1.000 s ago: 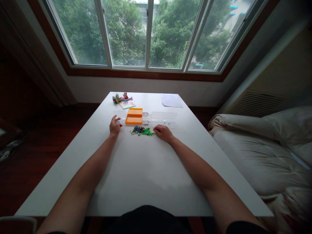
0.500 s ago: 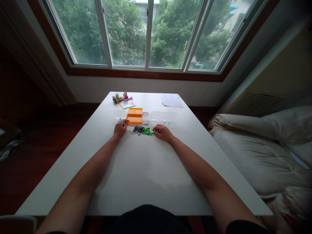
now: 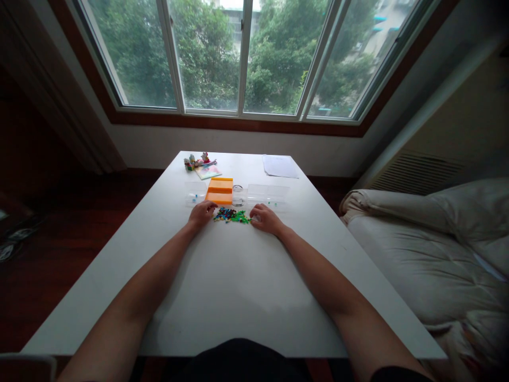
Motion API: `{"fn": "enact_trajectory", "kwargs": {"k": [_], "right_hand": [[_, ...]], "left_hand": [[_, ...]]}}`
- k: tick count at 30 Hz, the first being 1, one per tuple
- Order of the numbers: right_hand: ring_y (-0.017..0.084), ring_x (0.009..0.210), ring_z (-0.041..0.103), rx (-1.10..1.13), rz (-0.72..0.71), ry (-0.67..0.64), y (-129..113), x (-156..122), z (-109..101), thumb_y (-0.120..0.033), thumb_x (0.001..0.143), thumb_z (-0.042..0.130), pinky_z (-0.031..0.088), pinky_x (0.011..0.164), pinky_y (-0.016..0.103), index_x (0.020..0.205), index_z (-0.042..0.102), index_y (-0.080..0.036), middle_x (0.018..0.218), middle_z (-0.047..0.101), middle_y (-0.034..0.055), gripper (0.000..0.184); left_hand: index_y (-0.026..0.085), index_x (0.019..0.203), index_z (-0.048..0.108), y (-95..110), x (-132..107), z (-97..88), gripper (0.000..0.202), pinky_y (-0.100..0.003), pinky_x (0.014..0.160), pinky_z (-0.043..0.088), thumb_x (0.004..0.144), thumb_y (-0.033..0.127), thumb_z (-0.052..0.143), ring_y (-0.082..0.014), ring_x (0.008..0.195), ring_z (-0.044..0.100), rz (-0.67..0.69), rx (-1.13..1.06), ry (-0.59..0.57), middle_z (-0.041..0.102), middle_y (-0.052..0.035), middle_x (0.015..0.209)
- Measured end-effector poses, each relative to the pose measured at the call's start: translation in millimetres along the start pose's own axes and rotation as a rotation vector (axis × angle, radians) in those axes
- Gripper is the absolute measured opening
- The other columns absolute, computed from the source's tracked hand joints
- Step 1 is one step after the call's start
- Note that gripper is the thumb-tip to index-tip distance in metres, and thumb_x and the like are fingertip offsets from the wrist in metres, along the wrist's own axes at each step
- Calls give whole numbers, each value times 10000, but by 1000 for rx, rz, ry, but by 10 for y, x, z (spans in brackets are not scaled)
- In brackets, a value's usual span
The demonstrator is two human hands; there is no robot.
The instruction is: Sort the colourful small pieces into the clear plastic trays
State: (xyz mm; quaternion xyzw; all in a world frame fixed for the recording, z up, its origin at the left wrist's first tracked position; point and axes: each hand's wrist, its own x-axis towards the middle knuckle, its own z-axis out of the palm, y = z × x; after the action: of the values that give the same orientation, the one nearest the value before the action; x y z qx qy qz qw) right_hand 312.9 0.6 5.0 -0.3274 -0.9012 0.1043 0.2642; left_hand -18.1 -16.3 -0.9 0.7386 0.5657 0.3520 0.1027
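I see the curled fingers of my left hand (image 3: 202, 213) and right hand (image 3: 265, 218) flanking one pile of tiny plastic pieces (image 3: 234, 215); whether either pinches one, I can't tell. Uncountable from here, they look light, hard, slippery: best gripped by the sides. Just beyond: one orange case (image 3: 221, 198), two clear cases (image 3: 274, 191).

Across the top of the frame, a sliding window (image 3: 240, 63) in reddish-brown trim (image 3: 238, 124) lets in daylight past leafy trees (image 3: 276, 63). A curtain (image 3: 71, 111) hangs at upper left above dark red floorboards (image 3: 87, 228). A white table (image 3: 238, 292) fills the centre; a cream padded sofa (image 3: 421, 254) sits at right, below a slatted grille (image 3: 421, 171).
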Motion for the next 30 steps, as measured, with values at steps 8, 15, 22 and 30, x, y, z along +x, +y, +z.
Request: {"fn": "enact_trajectory", "kwargs": {"k": [8, 15, 22, 30], "right_hand": [[189, 910, 531, -22, 69, 50, 115, 5, 97, -191, 862, 652, 434, 840, 307, 875, 675, -203, 904, 613, 56, 29], [177, 842, 521, -70, 99, 85, 85, -14, 59, -205, 853, 649, 409, 809, 292, 900, 672, -203, 829, 607, 38, 53], [168, 775, 509, -147, 123, 39, 110, -14, 40, -218, 851, 651, 376, 799, 292, 856, 665, -198, 769, 588, 31, 25], [153, 728, 549, -19, 253, 192, 111, 6, 75, -252, 903, 585, 400, 736, 260, 898, 658, -211, 797, 653, 20, 84]], "left_hand": [[239, 941, 751, 33, -17, -26, 243, -312, 782, 528, 847, 190, 532, -196, 849, 652, -7, -15, -31, 736, -47, 968], [240, 959, 751, 7, -12, -13, 275, -318, 821, 525, 825, 147, 530, -198, 892, 652, 14, -12, -44, 727, -44, 963], [261, 911, 766, -17, -25, 15, 225, -325, 831, 511, 817, 179, 578, -208, 916, 638, 35, 12, -61, 701, -38, 952], [247, 921, 763, 2, -32, 2, 203, -352, 889, 496, 875, 226, 566, -233, 1010, 599, 35, 142, -41, 680, -65, 999]]}}
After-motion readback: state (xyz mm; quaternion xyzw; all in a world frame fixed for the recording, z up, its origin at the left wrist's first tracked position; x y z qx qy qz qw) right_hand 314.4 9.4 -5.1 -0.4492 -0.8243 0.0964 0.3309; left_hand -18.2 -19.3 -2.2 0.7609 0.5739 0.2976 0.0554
